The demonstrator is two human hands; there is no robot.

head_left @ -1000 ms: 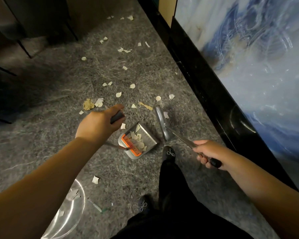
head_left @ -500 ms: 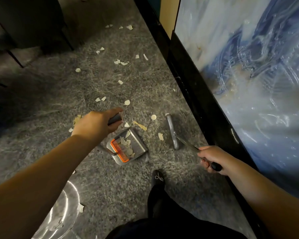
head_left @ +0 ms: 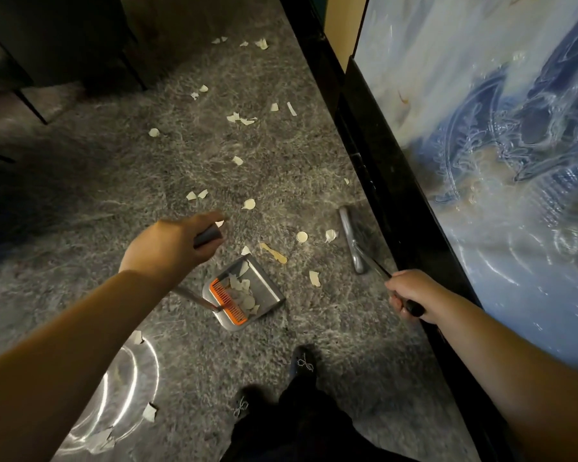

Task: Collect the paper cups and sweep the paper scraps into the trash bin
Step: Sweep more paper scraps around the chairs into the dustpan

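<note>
My left hand (head_left: 167,250) grips the top of a long-handled metal dustpan (head_left: 262,290) that rests on the grey carpet. Several pale paper scraps (head_left: 242,291) lie in the pan beside its orange comb (head_left: 229,303). My right hand (head_left: 414,296) holds the handle of a small broom; its grey head (head_left: 351,243) sits on the carpet close to the black table edge. Loose scraps (head_left: 301,237) lie between the broom head and the pan, and more scraps (head_left: 241,119) are scattered farther up the carpet. No paper cups are in sight.
A clear-lined trash bin (head_left: 127,391) with scraps on it stands at the lower left under my left arm. A black-edged table (head_left: 374,168) with a blue marbled top runs along the right. Dark furniture legs (head_left: 30,105) stand at the upper left. My shoes (head_left: 302,361) are at the bottom.
The broom head has drawn away from the dustpan to the right, toward the table edge. The dustpan has shifted slightly on the carpet, and the view has moved forward along it.
</note>
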